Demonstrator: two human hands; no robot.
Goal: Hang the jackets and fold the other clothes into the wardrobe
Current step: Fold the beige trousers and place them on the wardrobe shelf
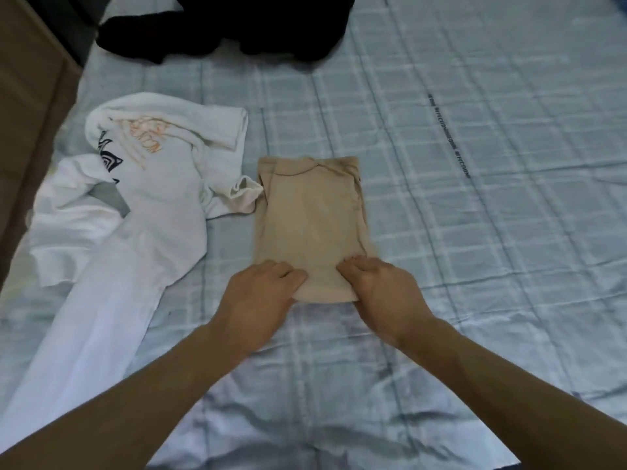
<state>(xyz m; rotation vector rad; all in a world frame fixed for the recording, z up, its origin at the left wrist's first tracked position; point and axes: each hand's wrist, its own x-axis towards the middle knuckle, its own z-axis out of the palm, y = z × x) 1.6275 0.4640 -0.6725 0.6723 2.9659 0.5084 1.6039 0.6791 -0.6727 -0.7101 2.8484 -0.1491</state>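
Checked bedsheet (475,232): beige top (308,218) part-folded, near edge pinched in left hand (264,286) and right hand (380,283); white shirt (142,212), black clothes (237,25) (far) unfolded.

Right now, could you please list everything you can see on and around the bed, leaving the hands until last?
folded garment: one, beige, middle of the sheet, folded into a narrow rectangle
printed top: one, white with orange and black print, crumpled just left of the folded garment
dark clothing: one heap, black, far end of the sheet
sheet: one, pale blue checked, under all the clothes
panel: one, brown, far left beside the bed
left hand: one, grips the folded garment's near left corner
right hand: one, grips its near right corner
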